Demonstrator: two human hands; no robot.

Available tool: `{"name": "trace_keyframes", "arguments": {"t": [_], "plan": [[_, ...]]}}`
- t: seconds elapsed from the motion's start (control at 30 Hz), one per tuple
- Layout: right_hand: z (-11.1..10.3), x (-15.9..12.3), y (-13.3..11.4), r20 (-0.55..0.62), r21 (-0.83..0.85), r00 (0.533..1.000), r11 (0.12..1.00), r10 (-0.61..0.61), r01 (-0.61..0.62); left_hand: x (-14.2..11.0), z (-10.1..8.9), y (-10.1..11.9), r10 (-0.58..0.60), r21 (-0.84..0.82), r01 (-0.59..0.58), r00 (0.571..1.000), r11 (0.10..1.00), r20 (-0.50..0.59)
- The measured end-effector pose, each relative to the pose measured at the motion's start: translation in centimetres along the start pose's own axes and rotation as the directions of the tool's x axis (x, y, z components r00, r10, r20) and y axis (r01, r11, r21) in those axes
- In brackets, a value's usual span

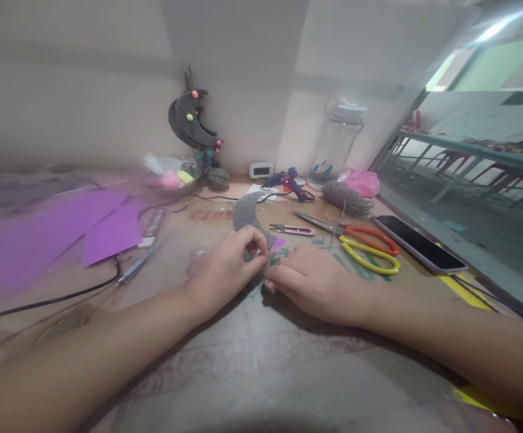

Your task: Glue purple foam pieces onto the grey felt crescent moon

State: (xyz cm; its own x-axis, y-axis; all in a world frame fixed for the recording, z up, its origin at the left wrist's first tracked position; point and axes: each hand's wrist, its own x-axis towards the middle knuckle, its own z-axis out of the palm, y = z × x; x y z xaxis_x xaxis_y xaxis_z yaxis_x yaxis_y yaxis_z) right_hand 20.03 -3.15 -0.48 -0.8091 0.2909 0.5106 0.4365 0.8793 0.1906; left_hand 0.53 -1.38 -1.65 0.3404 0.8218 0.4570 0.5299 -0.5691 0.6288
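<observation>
A grey yarn-wrapped crescent [244, 211] stands out beyond my hands at the middle of the table. My left hand [229, 258] pinches its near tip between thumb and fingers. Close beside it, my right hand [318, 279] is closed with its fingertips on a strand of grey yarn [268, 264] at that tip. A bit of purple paper [278, 242] shows beside the crescent. Past my right hand lie pink thread snips [292, 230] and large scissors [369, 246] with red and yellow handles. Behind these is a skein of grey yarn [346, 198], a strand trailing from it.
Purple sheets [112, 231], a pen [139, 264] and a black cable [76, 294] lie left. At the back stand a dark crescent ornament [189, 120], a small digital clock [261, 170], a blue glue gun [290, 182] and a clear bottle [336, 144]. A phone [419, 243] lies right.
</observation>
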Motion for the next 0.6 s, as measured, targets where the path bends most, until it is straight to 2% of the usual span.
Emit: {"name": "trace_keyframes", "arguments": {"t": [0.17,0.23,0.33,0.47,0.53,0.6], "plan": [[-1.0,0.0,0.2,-0.020,-0.003,1.000,1.000,-0.016,0.015,0.0,0.0,-0.1,0.028,-0.034,-0.029,0.999,0.999,-0.017],[-1.6,-0.2,0.7,-0.039,-0.007,0.999,1.000,0.020,-0.021,-0.1,-0.1,-0.2,0.030,-0.048,-0.031,0.999,0.998,-0.031],[-2.2,-0.4,1.8,-0.077,0.053,0.983,0.985,0.169,-0.165,-0.3,-0.1,-0.1,0.037,-0.068,-0.040,0.998,0.997,-0.047],[-2.0,-0.8,3.2,-0.130,0.220,0.907,0.904,0.400,-0.367,-0.3,-0.3,0.3,0.055,-0.118,-0.062,0.996,0.991,-0.066],[-1.5,-1.1,3.6,-0.135,0.269,0.878,0.870,0.459,-0.413,-0.3,-0.4,0.4,0.052,-0.147,-0.064,0.995,0.987,-0.084],[-1.0,-1.4,3.8,-0.109,0.294,0.871,0.852,0.480,-0.433,-0.2,-0.5,0.6,0.048,-0.165,-0.063,0.994,0.984,-0.096]]}}
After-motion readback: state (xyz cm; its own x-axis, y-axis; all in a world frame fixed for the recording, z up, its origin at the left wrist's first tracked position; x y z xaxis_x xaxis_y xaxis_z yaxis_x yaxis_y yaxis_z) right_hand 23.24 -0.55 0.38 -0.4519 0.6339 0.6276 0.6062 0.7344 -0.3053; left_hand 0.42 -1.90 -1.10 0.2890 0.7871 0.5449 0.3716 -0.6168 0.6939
